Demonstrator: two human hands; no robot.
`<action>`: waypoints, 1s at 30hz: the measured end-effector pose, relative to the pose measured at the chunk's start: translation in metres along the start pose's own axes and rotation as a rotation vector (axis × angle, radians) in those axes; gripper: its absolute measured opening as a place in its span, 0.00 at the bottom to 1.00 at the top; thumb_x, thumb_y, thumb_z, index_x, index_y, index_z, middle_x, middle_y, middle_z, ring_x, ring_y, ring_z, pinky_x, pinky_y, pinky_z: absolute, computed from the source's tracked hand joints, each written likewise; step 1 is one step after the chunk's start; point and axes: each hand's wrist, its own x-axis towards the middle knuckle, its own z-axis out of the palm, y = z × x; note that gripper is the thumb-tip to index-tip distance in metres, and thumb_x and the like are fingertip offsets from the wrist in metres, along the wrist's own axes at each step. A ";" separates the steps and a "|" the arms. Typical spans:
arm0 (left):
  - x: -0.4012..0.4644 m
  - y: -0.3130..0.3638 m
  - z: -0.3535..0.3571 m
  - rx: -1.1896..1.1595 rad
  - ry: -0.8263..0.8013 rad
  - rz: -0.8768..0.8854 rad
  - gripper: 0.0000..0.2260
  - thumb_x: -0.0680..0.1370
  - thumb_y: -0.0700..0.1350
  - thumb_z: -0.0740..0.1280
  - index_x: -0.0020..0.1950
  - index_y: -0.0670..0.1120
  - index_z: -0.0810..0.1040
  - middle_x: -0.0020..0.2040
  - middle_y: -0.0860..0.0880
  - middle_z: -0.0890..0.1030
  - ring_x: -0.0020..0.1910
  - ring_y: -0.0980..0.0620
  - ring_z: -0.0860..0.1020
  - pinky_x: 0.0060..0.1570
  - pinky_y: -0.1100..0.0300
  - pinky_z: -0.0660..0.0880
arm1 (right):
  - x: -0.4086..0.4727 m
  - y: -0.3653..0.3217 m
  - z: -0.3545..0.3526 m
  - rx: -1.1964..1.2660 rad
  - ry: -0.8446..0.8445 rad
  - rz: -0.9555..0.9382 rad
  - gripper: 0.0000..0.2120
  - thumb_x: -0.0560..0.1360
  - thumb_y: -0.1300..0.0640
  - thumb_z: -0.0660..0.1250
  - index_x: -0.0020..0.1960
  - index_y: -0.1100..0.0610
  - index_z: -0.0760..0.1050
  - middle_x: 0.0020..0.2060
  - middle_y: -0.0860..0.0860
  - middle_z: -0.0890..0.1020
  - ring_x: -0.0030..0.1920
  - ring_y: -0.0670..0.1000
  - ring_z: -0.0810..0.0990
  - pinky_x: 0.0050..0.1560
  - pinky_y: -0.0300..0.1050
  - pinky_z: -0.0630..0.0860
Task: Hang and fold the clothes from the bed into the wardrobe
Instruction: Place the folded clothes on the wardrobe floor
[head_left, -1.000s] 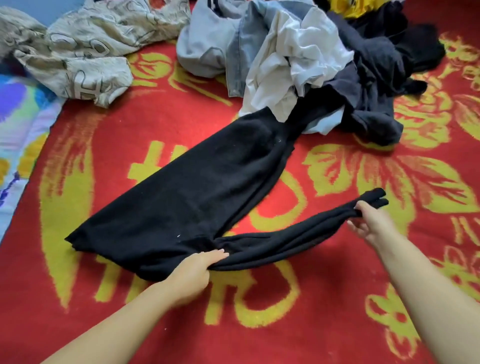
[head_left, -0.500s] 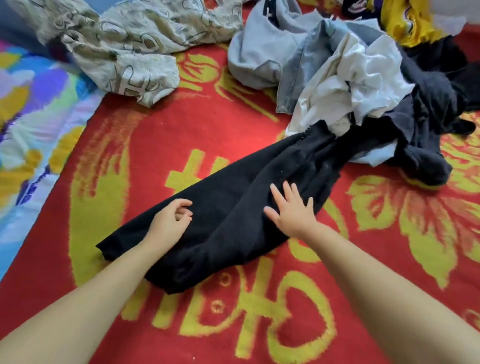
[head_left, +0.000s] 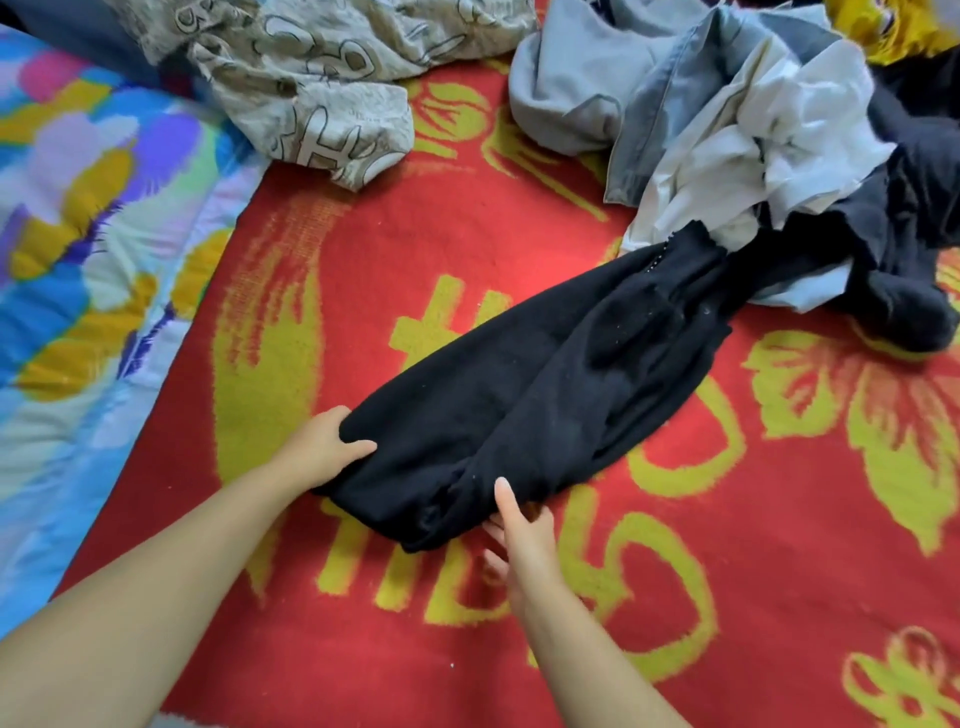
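Note:
A black garment (head_left: 561, 384) lies folded lengthwise on the red and yellow blanket (head_left: 467, 244), running from the near middle up to the clothes pile (head_left: 753, 135) at the back right. My left hand (head_left: 324, 449) grips the garment's near left end, thumb on top of the cloth. My right hand (head_left: 522, 535) holds the near bottom edge, with its thumb on the cloth and its fingers tucked under the fold. The garment's far end disappears under the white and dark clothes of the pile.
A beige patterned garment (head_left: 322, 88) lies crumpled at the back left. A colourful blue, yellow and purple quilt (head_left: 78, 270) covers the left side. The pile holds grey, denim, white, black and yellow pieces.
The sleeve that my right hand held out to the side now lies folded over the garment's body. Both hands have moved to the garment's near end and taken hold of it.

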 end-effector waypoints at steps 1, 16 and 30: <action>-0.002 0.003 -0.002 -0.045 -0.031 -0.006 0.08 0.75 0.47 0.70 0.51 0.46 0.76 0.47 0.47 0.81 0.45 0.48 0.78 0.42 0.56 0.71 | 0.004 -0.005 0.007 0.095 -0.001 0.041 0.33 0.74 0.50 0.71 0.72 0.53 0.58 0.62 0.52 0.77 0.54 0.51 0.80 0.55 0.52 0.75; -0.160 -0.007 0.093 -0.310 -0.780 -0.266 0.09 0.78 0.41 0.67 0.57 0.44 0.79 0.52 0.47 0.83 0.50 0.49 0.80 0.51 0.56 0.75 | -0.033 0.027 -0.145 -0.353 0.221 -0.233 0.21 0.69 0.56 0.69 0.61 0.60 0.72 0.53 0.55 0.81 0.53 0.57 0.80 0.51 0.50 0.78; -0.170 -0.074 0.160 1.240 -0.175 1.137 0.43 0.66 0.29 0.47 0.78 0.49 0.39 0.78 0.43 0.40 0.76 0.42 0.40 0.73 0.40 0.38 | -0.056 0.165 -0.224 -1.913 -0.001 -1.099 0.54 0.48 0.67 0.74 0.73 0.52 0.66 0.72 0.63 0.64 0.73 0.61 0.63 0.63 0.71 0.66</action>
